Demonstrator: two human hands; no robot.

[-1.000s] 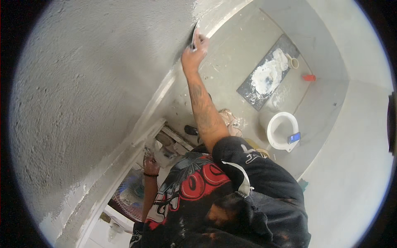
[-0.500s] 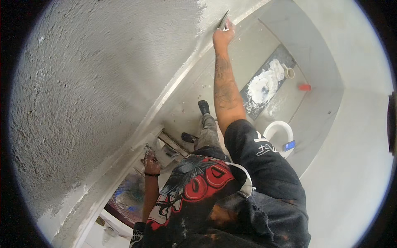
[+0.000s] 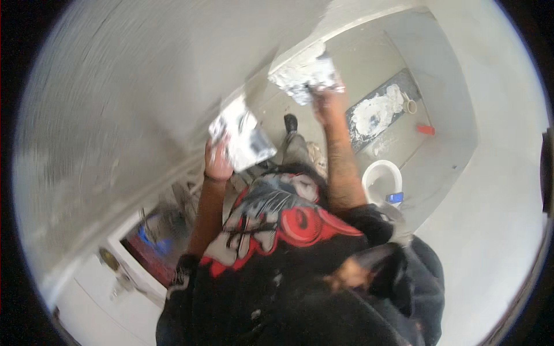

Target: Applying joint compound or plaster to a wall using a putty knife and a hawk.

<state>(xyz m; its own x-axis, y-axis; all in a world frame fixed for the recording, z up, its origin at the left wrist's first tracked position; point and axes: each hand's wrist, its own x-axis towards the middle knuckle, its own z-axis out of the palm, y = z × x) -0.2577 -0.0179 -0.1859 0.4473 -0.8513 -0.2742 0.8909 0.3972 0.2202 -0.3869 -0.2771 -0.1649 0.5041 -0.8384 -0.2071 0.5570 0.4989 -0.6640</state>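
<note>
Wall (image 3: 144,86): rough, matt grey plaster, grainy texture. Trowel (image 3: 306,72) in right hand (image 3: 326,98): flat metal blade, caked w/ wet whitish plaster, lumpy. Board (image 3: 242,135) in left hand (image 3: 218,164): flat, smeared w/ grey-white plaster, slightly shiny. Bucket (image 3: 382,179): white plastic, smooth. Floor (image 3: 438,155): matt grey cement. Shirt (image 3: 277,230): black cloth, red print.

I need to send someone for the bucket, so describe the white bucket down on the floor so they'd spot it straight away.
Start at the long grey mixing board smeared with white plaster on the floor. Nearer the person stands the round white plastic bucket. It is the only round open container there, with a small blue object at its rim.
</note>
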